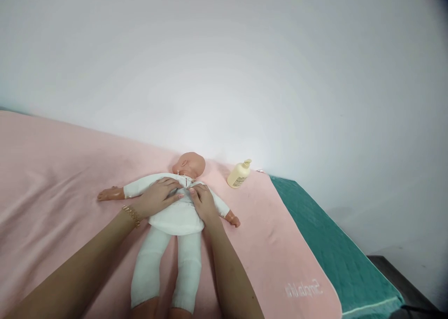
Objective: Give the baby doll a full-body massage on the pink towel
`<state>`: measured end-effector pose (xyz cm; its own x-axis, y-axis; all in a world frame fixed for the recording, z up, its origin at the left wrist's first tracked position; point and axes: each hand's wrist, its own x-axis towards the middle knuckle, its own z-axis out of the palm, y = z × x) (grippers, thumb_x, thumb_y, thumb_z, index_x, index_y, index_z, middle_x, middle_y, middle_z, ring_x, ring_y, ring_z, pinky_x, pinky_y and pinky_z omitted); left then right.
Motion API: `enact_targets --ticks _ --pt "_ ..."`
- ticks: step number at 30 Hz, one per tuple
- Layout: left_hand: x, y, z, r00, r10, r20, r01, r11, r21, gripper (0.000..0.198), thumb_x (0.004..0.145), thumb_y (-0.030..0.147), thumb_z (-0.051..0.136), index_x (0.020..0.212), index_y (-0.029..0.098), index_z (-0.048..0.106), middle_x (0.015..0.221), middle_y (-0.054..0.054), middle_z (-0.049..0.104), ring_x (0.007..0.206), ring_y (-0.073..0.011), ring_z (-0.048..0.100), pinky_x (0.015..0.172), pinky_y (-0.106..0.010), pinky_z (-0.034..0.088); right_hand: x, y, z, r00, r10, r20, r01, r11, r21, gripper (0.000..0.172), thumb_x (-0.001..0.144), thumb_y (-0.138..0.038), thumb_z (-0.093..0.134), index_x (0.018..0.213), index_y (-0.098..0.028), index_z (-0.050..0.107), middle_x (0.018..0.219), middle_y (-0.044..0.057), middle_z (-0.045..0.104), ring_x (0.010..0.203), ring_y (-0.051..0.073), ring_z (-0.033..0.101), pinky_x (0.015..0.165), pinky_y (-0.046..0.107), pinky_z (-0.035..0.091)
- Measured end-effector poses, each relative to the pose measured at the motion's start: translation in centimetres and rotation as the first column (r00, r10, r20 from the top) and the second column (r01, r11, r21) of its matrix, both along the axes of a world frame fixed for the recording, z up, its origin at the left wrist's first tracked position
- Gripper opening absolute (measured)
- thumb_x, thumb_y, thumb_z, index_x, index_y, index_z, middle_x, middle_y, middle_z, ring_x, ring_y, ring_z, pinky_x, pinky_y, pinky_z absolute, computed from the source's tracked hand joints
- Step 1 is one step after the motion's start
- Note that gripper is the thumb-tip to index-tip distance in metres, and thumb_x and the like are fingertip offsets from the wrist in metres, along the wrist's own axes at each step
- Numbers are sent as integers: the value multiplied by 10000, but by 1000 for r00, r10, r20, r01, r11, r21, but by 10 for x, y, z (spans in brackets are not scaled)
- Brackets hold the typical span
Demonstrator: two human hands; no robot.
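A baby doll with a white cloth body lies stretched out on a pink blanket, its arms spread wide. Its bald plastic head is turned so that an ear shows; the face is hidden. My left hand rests flat on the left side of the upper torso, fingers extended toward the middle. On the other side lies my right hand, fingers laid over the cloth and thumb near the centre seam. Both hands are open and touch the doll. A greyish patch of the torso shows between them.
A pale yellow pump bottle stands on the blanket, right of the doll's head, close to the white wall. Beyond the blanket's right edge lies a green quilted cover. A dark ledge shows at lower right.
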<state>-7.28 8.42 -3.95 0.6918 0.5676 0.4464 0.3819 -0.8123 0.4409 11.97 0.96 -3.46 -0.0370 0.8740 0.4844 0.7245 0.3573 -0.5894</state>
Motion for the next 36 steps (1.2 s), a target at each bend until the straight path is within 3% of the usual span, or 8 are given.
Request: enact_targets --ticks 3,6,14,21,25,32,36 --pt "0 0 0 999 1 54 -3 999 44 468 992 525 375 1163 178 638 1214 -88 665 1177 -252 538 1046 -430 384 0 -3 -6 998 -15 -59 20 995 99 500 1007 -540 352 1074 -176 689 1116 127 678 1103 236 576 993 406 433" --pt "0 1 1 998 -1 65 -3 998 59 462 993 513 386 1215 179 618 1264 -91 643 1219 -251 514 1081 -434 360 1 -5 -10 996 38 -86 -29 994 102 460 1007 -520 374 1203 -198 637 1239 121 637 1202 224 540 1058 395 409" --pt "0 2 1 1000 -3 -10 3 1000 8 466 977 535 405 1152 176 645 1202 -87 674 1183 -256 543 1064 -432 393 -2 -2 -4 997 40 -59 -43 998 -47 363 1004 -450 442 1117 -203 684 1167 95 694 1132 221 597 1036 390 429" --pt "1 -3 -1 997 71 -19 -70 996 56 547 974 556 379 1315 174 570 1350 -118 591 1280 -278 472 1101 -462 356 -2 -6 -5 1000 15 -13 -16 999 -45 437 1003 -448 442 1356 -210 541 1388 112 566 1322 224 471 1137 422 350" --pt "2 -4 -2 993 92 -69 -89 995 54 566 963 571 396 1326 172 566 1355 -122 592 1290 -292 459 1108 -484 336 -1 -4 -4 999 17 29 -14 995 -98 441 1009 -443 425 1319 -172 585 1350 137 605 1288 256 502 1126 466 357" --pt "2 -2 -5 993 86 -84 -83 996 45 562 962 578 385 1316 187 579 1341 -118 607 1284 -297 469 1104 -487 338 1 -2 -5 999 32 -3 -32 995 -96 427 1016 -452 400 1281 -192 611 1326 123 619 1274 244 515 1129 448 357" --pt "0 -5 5 996 41 -85 -41 999 9 603 964 582 361 1368 167 530 1404 -131 555 1329 -299 430 1127 -476 314 5 -9 -3 995 29 -100 -33 999 -38 478 1010 -486 380 1351 -200 555 1374 128 558 1305 227 487 1131 408 367"
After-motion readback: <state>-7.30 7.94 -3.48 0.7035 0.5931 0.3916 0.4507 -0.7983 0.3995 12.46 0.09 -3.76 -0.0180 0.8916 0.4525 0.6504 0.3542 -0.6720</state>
